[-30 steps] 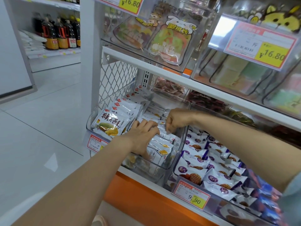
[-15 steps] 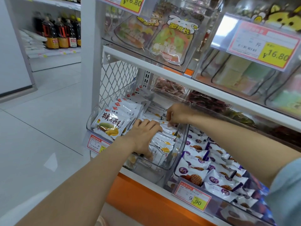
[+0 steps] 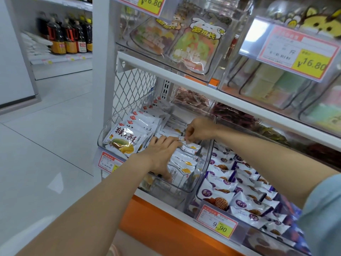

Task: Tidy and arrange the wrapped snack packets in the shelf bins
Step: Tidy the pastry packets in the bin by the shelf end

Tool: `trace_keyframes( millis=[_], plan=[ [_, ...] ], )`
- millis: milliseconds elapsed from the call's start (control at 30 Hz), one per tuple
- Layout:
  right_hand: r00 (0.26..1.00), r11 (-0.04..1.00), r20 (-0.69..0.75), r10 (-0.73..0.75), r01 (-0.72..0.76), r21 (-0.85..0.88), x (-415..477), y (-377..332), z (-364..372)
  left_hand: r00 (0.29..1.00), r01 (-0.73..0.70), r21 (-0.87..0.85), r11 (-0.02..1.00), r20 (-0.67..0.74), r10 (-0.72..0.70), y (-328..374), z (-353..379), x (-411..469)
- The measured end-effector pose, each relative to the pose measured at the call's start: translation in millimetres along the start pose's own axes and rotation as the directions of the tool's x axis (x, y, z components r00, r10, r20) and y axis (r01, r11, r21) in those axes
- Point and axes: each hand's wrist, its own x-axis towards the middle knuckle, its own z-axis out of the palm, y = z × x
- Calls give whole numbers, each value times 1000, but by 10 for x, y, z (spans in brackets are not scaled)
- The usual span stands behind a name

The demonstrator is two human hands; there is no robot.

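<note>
Left hand (image 3: 162,154) palm-down, fingers straight, pressing white foil snack packets (image 3: 184,163) standing in the clear plastic bin (image 3: 184,190) — right hand (image 3: 198,129), at its 1 o'clock, pinches one packet's top edge.

The right hand (image 3: 198,130) pinches the top edge of a white packet (image 3: 184,139) between thumb and curled fingers. Just in front of that pinch, the left hand (image 3: 162,154) lies across the row of white packets (image 3: 184,164), thumb down their near side, inside a clear bin (image 3: 177,190). Right of the grip, purple-marked packets (image 3: 230,182) fill the neighbouring bin.
</note>
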Motion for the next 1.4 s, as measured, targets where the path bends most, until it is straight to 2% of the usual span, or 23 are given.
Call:
trace_keyframes(
  millis=[33, 100, 167, 367, 567, 700, 867, 933, 1100, 1233, 1400],
  plan=[
    [1000, 1000, -3, 3, -3, 17, 9, 2, 2, 1000, 0, 8, 1000, 4, 0, 3, -1, 3],
    [993, 992, -115, 16, -2, 128, 28, 31, -8, 1000, 2, 17, 1000, 15, -3, 5, -1, 8],
    [977, 995, -209, 32, -12, 96, 47, 86, -11, 1000, 6, 17, 1000, 22, -6, 0, -2, 15],
    [997, 977, -24, 78, -82, -196, 109, 72, 1, 1000, 5, 26, 1000, 12, -6, -14, 22, 31],
    [987, 939, -81, 137, -156, -307, 108, 67, 6, 999, -5, 15, 1000, 47, 4, -36, -15, 34],
    [990, 964, 15, 137, -130, -232, 105, 57, -17, 999, -13, 44, 999, -34, 14, -22, -24, 8],
    [977, 996, -193, 86, -81, 33, -64, -4, -41, 995, 2, 48, 999, -101, 3, 7, -28, -2],
    [982, 999, -183, 47, -42, 31, -132, -79, -1, 997, 7, 37, 999, -80, -4, 14, -24, -11],
    [991, 993, -119, -64, 51, -109, -237, -244, 51, 1000, -1, -54, 999, 3, 1, 14, -136, -84],
    [980, 990, -146, -133, 125, -61, -345, -358, 29, 993, 45, -151, 988, -105, -61, -103, -378, -280],
    [966, 976, -141, -218, 219, -2, -476, -480, 72, 947, 128, -236, 963, -259, -189, -333, -491, -552]
  ],
)
